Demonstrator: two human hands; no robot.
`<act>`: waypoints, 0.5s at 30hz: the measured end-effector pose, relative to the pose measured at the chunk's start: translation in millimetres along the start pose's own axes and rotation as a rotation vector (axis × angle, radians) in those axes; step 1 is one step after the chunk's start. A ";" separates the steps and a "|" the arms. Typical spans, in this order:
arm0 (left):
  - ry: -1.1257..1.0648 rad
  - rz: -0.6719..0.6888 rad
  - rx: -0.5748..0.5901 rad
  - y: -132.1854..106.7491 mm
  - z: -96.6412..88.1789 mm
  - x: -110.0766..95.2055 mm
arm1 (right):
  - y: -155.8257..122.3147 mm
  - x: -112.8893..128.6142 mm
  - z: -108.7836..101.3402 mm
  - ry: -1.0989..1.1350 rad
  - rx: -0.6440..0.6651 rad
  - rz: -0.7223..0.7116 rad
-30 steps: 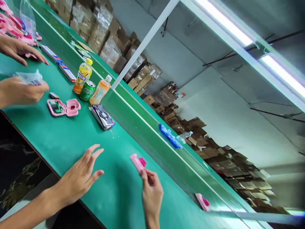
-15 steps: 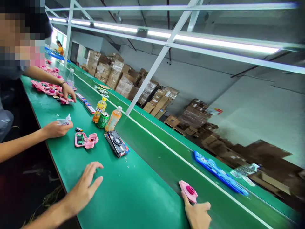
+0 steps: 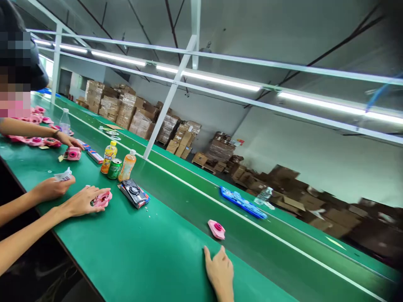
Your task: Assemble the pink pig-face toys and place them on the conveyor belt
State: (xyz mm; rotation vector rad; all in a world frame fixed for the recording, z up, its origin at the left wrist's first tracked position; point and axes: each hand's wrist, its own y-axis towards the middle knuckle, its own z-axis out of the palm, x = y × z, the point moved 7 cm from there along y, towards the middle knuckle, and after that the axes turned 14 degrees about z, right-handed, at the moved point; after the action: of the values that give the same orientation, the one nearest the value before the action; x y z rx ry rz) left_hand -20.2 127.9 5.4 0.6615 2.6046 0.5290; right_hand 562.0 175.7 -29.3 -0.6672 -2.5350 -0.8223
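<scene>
My left hand (image 3: 82, 201) is closed over a pink toy camera casing (image 3: 103, 199) on the green table; the fingers hide most of it, including the half with the circuit board. My right hand (image 3: 219, 268) is over the table edge by the belt, fingers apart and holding nothing. Just beyond its fingertips, another pink toy camera piece (image 3: 217, 229) with a dark pink round centre lies on the belt, apart from the hand.
A co-worker's hand (image 3: 67, 139) reaches to a pink toy camera (image 3: 73, 153). Another person's hand (image 3: 52, 188) holds a white packet (image 3: 64, 175) beside my left hand. Bottles (image 3: 127, 165), a green can (image 3: 114, 168) and a phone (image 3: 135, 191) stand or lie ahead. A blue tray (image 3: 242, 203) lies across the belt.
My right hand has let go of the pink camera piece, leaving it on the belt, and drawn back. My left hand has moved forward and left onto the open pink casing. The view has turned right.
</scene>
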 end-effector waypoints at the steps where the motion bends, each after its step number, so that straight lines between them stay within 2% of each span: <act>1: -0.010 0.005 -0.004 -0.3 4.0 -10.8 | -11.9 0.3 -1.9 0.008 0.001 -0.016; 4: -0.072 0.040 -0.003 -0.5 23.3 -64.4 | -57.8 3.2 -7.4 0.124 0.085 -0.060; 9: -0.207 0.012 0.032 3.8 78.1 -200.5 | -148.8 0.0 -25.1 0.572 0.426 0.084; 12: -0.332 0.027 0.093 12.9 109.6 -275.4 | -186.0 6.0 -45.5 0.689 0.564 0.094; 14: -0.370 0.015 0.109 16.0 118.8 -301.8 | -196.9 11.1 -57.4 0.682 0.600 0.103; 15: -0.384 0.012 0.120 15.4 119.8 -306.9 | -198.6 12.8 -62.2 0.676 0.596 0.117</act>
State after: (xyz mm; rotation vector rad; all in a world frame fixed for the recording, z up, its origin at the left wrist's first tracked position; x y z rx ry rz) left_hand 288.8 12.8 -2.4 0.7364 2.2826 0.2224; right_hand 456.6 -1.0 -63.2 -0.2664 -1.9360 -0.1648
